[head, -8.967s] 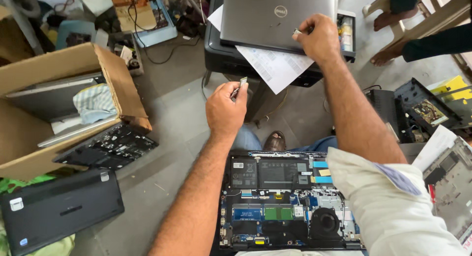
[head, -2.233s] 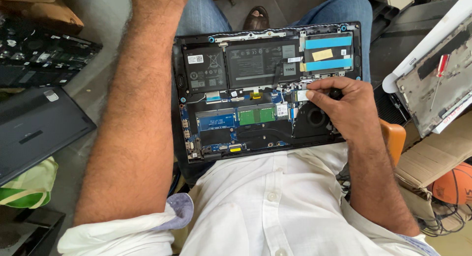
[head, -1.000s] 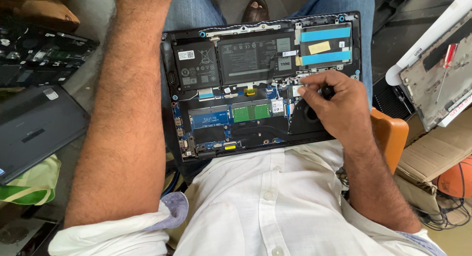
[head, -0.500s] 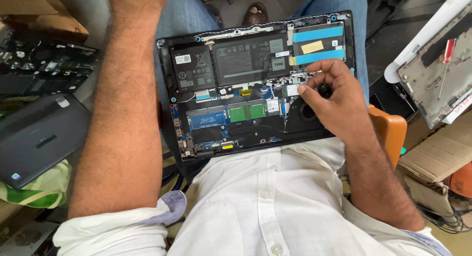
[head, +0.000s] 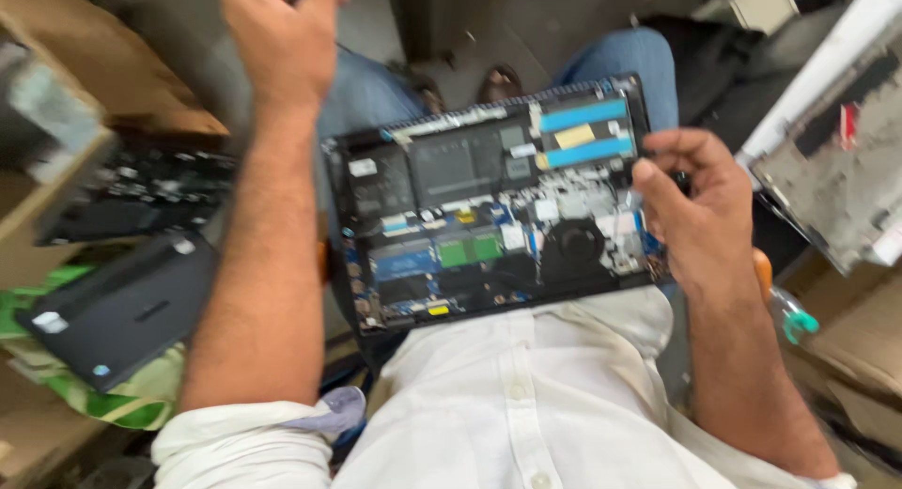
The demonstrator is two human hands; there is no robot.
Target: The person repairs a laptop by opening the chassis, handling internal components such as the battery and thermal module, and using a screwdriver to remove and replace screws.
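- Opened laptop (head: pixel 489 207), bottom cover off, lies across the person's lap; battery, green memory sticks, round fan exposed.
- Right hand (head: pixel 700 217) grips the laptop's right edge, fingers curled over it.
- Left hand (head: pixel 282 38) raised beyond the laptop, above the knee, loosely closed; whether it holds anything, cannot tell (blurred).
- Closed black laptop (head: pixel 127 306) on green cloth (head: pixel 113 404) to the left.
- Grey detached cover (head: pixel 836 160) at right.
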